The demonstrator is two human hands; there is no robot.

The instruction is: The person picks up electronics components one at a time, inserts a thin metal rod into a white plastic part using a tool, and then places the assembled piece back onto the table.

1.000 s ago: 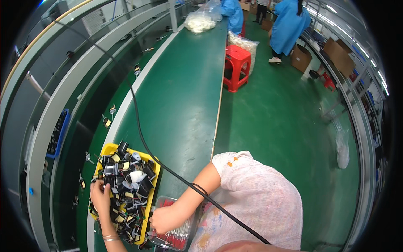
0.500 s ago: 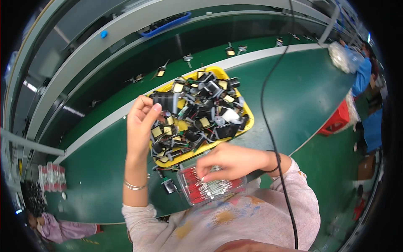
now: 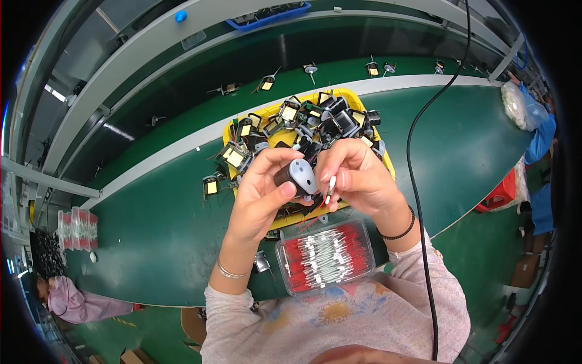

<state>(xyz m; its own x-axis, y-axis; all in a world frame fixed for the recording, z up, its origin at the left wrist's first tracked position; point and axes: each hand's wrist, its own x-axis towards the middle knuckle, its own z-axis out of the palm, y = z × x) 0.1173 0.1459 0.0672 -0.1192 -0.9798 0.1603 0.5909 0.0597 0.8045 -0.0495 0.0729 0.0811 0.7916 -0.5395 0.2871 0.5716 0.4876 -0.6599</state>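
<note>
My left hand (image 3: 257, 194) is closed around a black cylindrical part with a grey cap (image 3: 300, 175), which has small holes in it. Close on its right, my right hand (image 3: 361, 182) pinches a small white-tipped wire piece (image 3: 331, 189) with red leads hanging below. Whether the piece touches the black part I cannot tell. Both hands are over the near side of a yellow bin (image 3: 350, 96), heaped with similar black parts bearing pale yellow pads. Nearer to me lies a clear plastic box (image 3: 368, 242) full of red and white wire pieces.
A black cable (image 3: 410, 142) hangs down on the right. Loose parts lie along the green belt (image 3: 339, 73) beyond the bench's pale edge. At the far left stand more clear boxes (image 3: 77, 229). A red stool (image 3: 500, 191) and a co-worker's blue sleeve (image 3: 541, 139) are at the right.
My left hand has brought the black part from the bin's left side toward the middle. My right hand has risen from the clear box with a wire piece. The view has shifted.
</note>
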